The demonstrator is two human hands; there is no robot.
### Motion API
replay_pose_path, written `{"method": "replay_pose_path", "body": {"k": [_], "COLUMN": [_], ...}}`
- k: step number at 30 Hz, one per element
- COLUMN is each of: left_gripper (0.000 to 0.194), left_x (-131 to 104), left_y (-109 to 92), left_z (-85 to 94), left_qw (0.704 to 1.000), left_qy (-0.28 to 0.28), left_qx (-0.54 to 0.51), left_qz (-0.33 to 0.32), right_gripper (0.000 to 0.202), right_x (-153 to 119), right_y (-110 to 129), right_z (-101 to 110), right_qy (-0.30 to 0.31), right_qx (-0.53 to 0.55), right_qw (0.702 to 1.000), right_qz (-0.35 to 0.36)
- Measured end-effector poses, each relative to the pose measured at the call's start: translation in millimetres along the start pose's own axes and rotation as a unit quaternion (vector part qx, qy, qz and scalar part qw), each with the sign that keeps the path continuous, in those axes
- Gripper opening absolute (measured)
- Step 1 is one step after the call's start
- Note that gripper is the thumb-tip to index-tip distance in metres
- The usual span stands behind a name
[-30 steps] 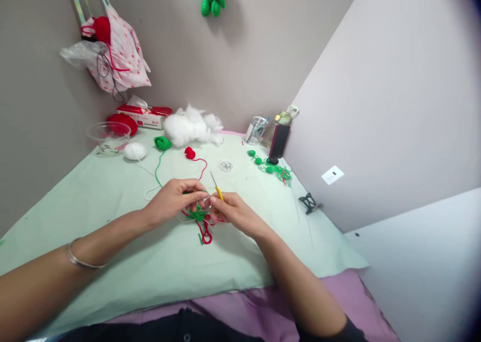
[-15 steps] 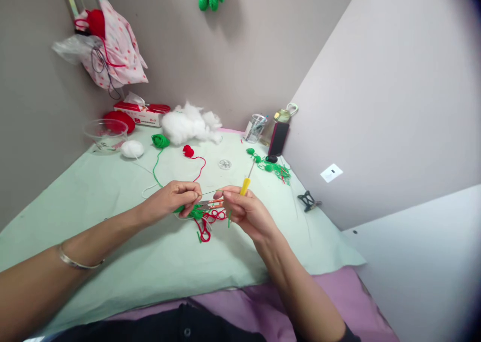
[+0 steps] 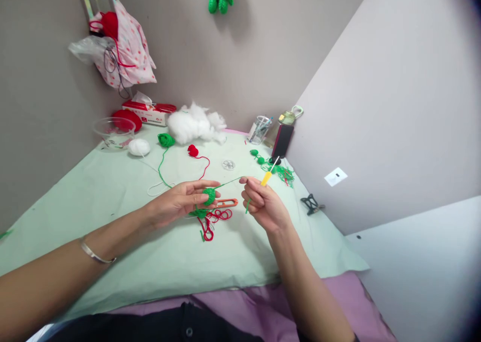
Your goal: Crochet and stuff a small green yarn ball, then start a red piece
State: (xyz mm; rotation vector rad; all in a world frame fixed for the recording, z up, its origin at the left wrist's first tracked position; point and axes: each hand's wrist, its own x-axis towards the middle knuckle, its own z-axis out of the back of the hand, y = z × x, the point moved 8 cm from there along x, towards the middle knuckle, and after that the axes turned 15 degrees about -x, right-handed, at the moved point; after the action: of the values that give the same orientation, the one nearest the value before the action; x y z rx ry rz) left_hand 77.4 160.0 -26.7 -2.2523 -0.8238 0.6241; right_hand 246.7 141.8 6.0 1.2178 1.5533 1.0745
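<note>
My left hand (image 3: 184,199) holds a small green crocheted piece (image 3: 209,196) between thumb and fingers. A strand of green yarn (image 3: 230,182) runs taut from that piece to my right hand (image 3: 265,202), which pinches it between thumb and forefinger. The same right hand also grips a crochet hook with a yellow handle (image 3: 266,179), its metal shaft pointing up and away. A short green yarn end hangs below the right fingers. Under the hands lie orange-handled thread snips (image 3: 227,203), partly hidden by the left hand, beside a tangle of red yarn (image 3: 208,229) and some green yarn.
White stuffing (image 3: 195,124), a green yarn ball (image 3: 166,140), a white yarn ball (image 3: 139,147) and a clear tub (image 3: 114,131) stand at the back. A small round clear case (image 3: 228,164) lies mid-table. At right are a phone (image 3: 282,140), a pen cup (image 3: 259,130) and green yarn scraps (image 3: 281,174).
My hands have moved apart, the right one going right with the hook and yarn. The green crocheted piece now shows in my left hand, whose fingers have opened out around it. The view has shifted slightly.
</note>
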Motion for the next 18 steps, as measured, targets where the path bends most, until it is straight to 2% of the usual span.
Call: {"method": "replay_pose_path", "body": {"k": [3, 5, 11, 14, 18], "left_gripper": [0.053, 0.050, 0.030, 0.025, 0.030], "left_x": [2, 3, -1, -5, -7], "left_y": [4, 8, 15, 18, 16], "left_z": [4.4, 3.5, -7.9, -17.9, -24.6], "left_qw": [0.998, 0.996, 0.993, 0.993, 0.992], "left_qy": [-0.030, -0.030, 0.014, 0.067, 0.115], "left_qx": [0.061, 0.087, 0.113, 0.086, 0.031], "left_qz": [-0.012, -0.011, 0.003, 0.034, 0.036], "right_gripper": [0.016, 0.016, 0.017, 0.017, 0.016], "right_x": [5, 9, 8, 6, 6], "right_y": [-2, -4, -1, 2, 3], "right_z": [3, 3, -5, -7, -7], "right_qy": [-0.009, -0.008, -0.004, -0.001, 0.000], "right_qx": [0.003, 0.002, -0.009, -0.017, -0.015], "right_qw": [1.000, 1.000, 1.000, 1.000, 1.000], "right_qz": [0.004, 0.003, 0.007, 0.015, 0.017]}}
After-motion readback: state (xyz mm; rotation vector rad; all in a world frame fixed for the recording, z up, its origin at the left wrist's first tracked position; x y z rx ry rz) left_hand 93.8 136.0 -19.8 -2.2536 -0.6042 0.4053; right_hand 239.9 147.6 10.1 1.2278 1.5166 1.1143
